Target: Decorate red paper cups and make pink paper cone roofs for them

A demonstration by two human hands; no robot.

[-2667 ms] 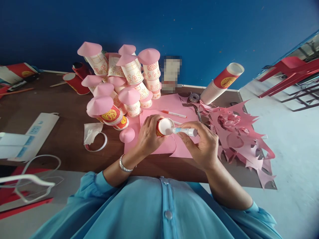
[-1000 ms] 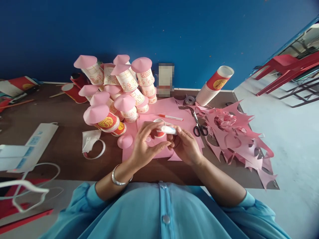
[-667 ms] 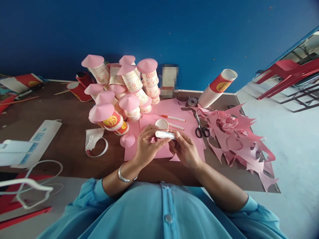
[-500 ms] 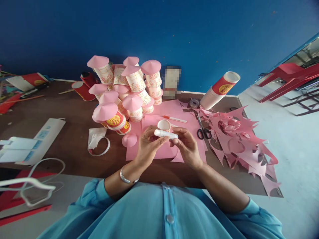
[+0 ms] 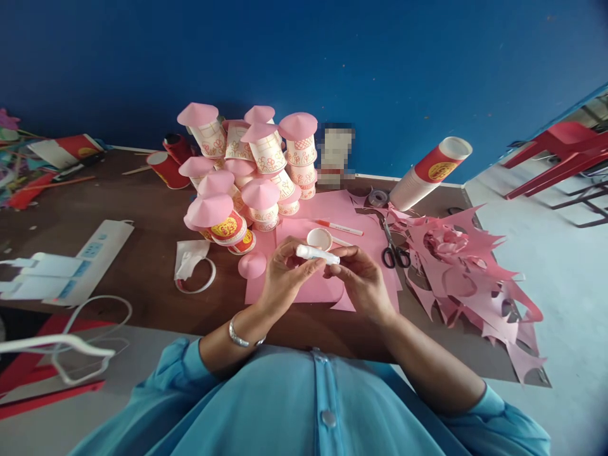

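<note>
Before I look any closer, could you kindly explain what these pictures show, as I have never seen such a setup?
Of course. There is no machine here, only a person's two bare hands. Every picture comes from one camera worn on the head, looking forward and down. The left hand and right hand together hold a white tube, one near each end. Just beyond it is a cup, open side up. On the brown table lie pink sheets, a pen, scissors and, to the right, pink scraps. Farther back stand decorated cups with pink cones and, right of them, a leaning cup stack.
</note>
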